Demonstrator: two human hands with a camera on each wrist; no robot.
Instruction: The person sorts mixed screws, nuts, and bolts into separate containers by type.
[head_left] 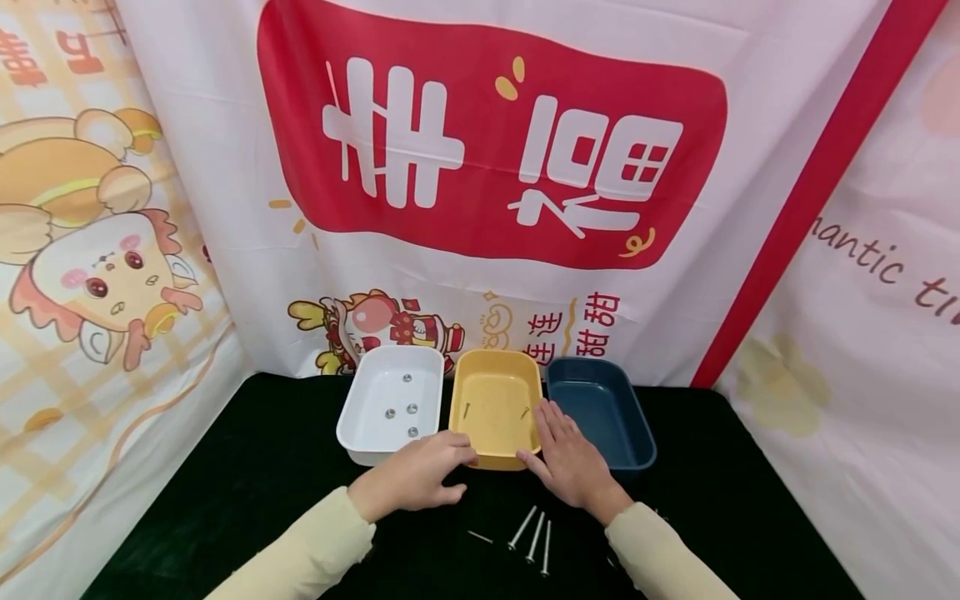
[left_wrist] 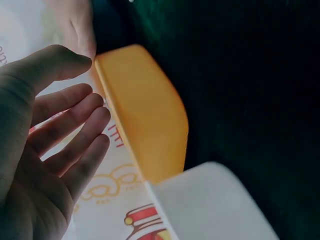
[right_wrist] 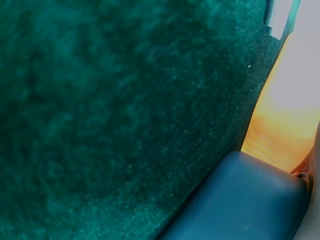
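A yellow tray stands between both hands, with two small thin screws lying inside. My left hand is at its front left corner, fingertips right at the rim; the left wrist view shows these fingers loosely bent and the palm bare. Along the tray's front right side lies my right hand, its fingers straight and together over the rim, thumb near the front edge. In the right wrist view only a sliver of that hand shows, beside the yellow tray and the blue tray.
Left of the yellow tray is a white tray holding several nuts. A dark blue tray adjoins on the right. Three long bolts and a thin screw lie in front on dark green cloth. A printed curtain hangs behind.
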